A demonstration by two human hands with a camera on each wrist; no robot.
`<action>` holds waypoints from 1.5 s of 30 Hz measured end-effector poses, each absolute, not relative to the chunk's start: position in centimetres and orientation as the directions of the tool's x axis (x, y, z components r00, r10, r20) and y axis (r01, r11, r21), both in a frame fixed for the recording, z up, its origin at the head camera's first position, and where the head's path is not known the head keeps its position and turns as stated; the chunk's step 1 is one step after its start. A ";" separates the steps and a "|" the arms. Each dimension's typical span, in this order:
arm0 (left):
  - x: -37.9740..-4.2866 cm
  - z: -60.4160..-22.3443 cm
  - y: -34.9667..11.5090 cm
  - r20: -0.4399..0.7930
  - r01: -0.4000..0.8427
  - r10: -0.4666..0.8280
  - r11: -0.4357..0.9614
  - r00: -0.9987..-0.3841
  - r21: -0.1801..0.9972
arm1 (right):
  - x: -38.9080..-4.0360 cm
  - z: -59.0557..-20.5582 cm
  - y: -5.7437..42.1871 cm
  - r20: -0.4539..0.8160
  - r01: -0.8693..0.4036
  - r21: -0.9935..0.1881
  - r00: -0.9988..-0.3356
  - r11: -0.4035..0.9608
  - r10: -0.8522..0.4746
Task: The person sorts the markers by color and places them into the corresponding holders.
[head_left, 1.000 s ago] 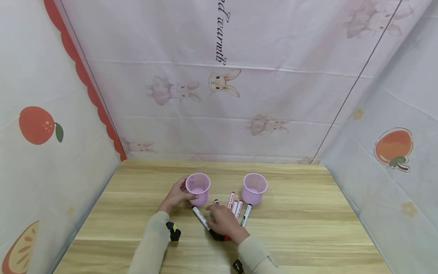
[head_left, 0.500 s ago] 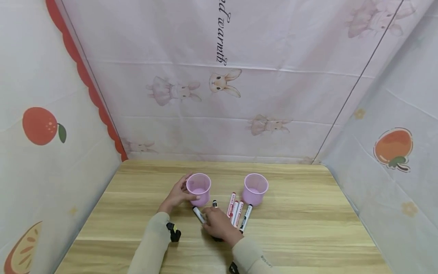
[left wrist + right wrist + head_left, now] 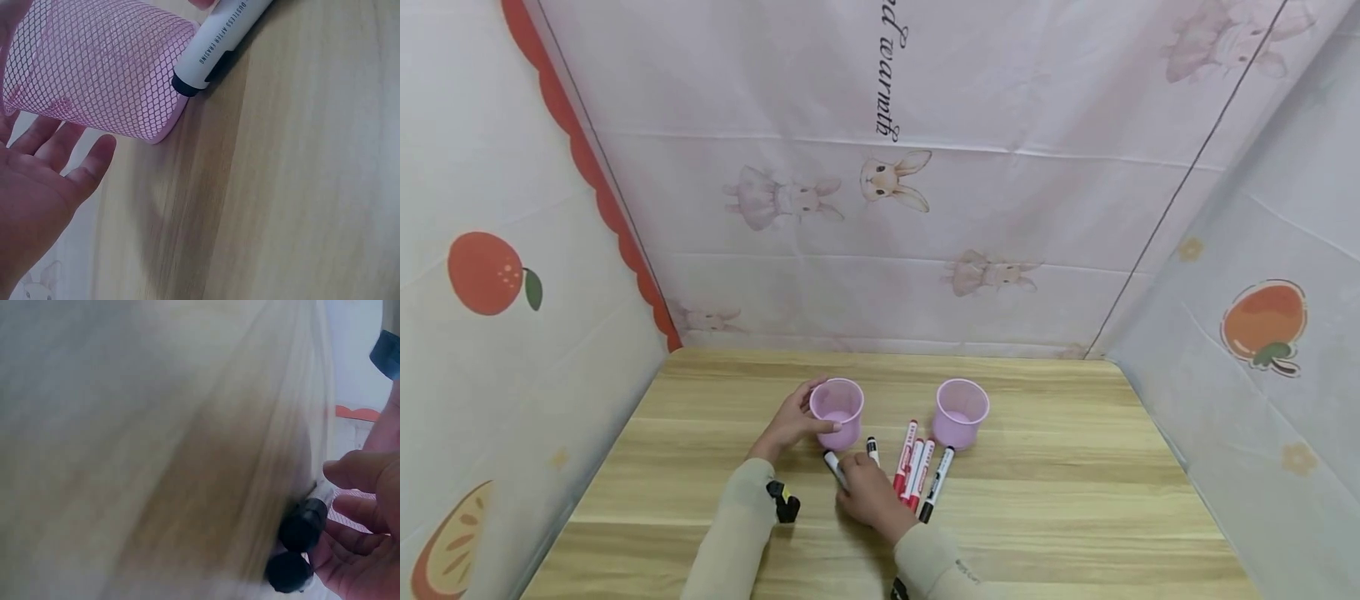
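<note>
My left hand [image 3: 790, 427] holds the left pink mesh pen holder [image 3: 838, 412], thumb in front and fingers behind it. That holder [image 3: 103, 69] stands on the table. Just in front of it my right hand [image 3: 872, 493] is over a white whiteboard marker with black ends [image 3: 833, 467], which it pinches between thumb and fingers. In the left wrist view the marker's black end [image 3: 187, 84] lies close to the holder's base. A second black-ended marker [image 3: 872, 450] shows beyond the right hand, partly covered. In the right wrist view two black marker ends [image 3: 289, 572] lie beside the fingers.
Several red-capped markers [image 3: 906, 458] and a black-capped marker [image 3: 936, 485] lie side by side right of the right hand. Behind them stands another pink mesh pen holder [image 3: 961, 414]. Printed cloth walls [image 3: 1000, 200] enclose the wooden table [image 3: 1075, 467] at the back and sides.
My right hand has shifted left and closed on the leftmost black marker, uncovering more of the red-capped markers. My left hand stays at its pen holder.
</note>
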State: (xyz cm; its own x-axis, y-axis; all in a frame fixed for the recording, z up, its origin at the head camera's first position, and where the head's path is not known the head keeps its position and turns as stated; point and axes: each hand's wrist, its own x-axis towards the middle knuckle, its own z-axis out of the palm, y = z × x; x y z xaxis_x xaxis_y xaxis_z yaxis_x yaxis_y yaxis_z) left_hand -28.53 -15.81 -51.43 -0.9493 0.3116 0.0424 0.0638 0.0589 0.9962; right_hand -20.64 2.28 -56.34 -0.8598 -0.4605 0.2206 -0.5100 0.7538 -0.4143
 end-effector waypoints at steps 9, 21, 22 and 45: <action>-29.0 -53.1 -15.9 0.029 0.035 0.322 0.011 -0.946 0.999 | -21.1 -57.5 1.4 0.253 -0.481 -0.399 -0.876 0.781 -0.411; -29.8 -55.2 -15.9 0.046 0.060 0.276 0.044 -0.960 0.997 | -21.4 -57.4 1.6 0.202 -0.420 -0.526 -0.906 0.739 -0.371; -29.8 -55.2 -15.9 0.044 0.058 0.278 0.044 -0.960 0.997 | -21.3 -57.3 1.7 0.188 -0.405 -0.546 -0.912 0.733 -0.363; -29.9 -55.1 -16.1 0.041 0.054 0.284 0.037 -0.958 0.998 | -20.9 -56.4 3.0 0.212 -0.309 -0.704 -0.951 0.639 -0.226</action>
State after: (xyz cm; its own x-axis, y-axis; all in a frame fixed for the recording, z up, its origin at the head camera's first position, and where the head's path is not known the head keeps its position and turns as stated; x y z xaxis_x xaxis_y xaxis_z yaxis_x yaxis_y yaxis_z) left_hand -29.94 -16.06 -55.14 -0.9579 0.2842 0.0412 0.0538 0.0367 0.9979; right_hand -20.87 2.98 -56.39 -0.9508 -0.2257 0.2123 -0.3089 0.6391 -0.7044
